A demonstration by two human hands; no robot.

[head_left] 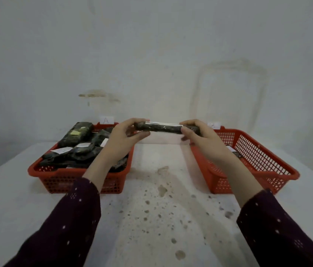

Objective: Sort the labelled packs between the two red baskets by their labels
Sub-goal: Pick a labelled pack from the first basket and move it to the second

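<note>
A dark pack (pixel 161 128) is held edge-on in the air between both hands, above the gap that separates the two red baskets. Its left end is pinched by the left hand (pixel 126 134), thumb below and fingers curled over the top; its right end is gripped in the same way by the right hand (pixel 200 136). A pale strip — perhaps its label — is seen along the upper edge of the pack, but nothing on it can be read.

The left basket (pixel 59 182) is set on the white, speckled table (pixel 161 218) and is heaped with dark packs (pixel 76 134), several of them bearing small white labels (pixel 60 150). A paper tag marked "A" (pixel 106 120) is fixed at its far rim. The right basket (pixel 263 160) is placed well apart from the first and is almost bare; only a small part of one pack (pixel 235 153) is seen inside it, partly hidden behind the right wrist. A paper tag (pixel 213 125) is fixed at its far rim too — its letter is blurred, though it looks like a "B".

Both forearms are covered by dark sleeves (pixel 71 218) with small pale dots.
</note>
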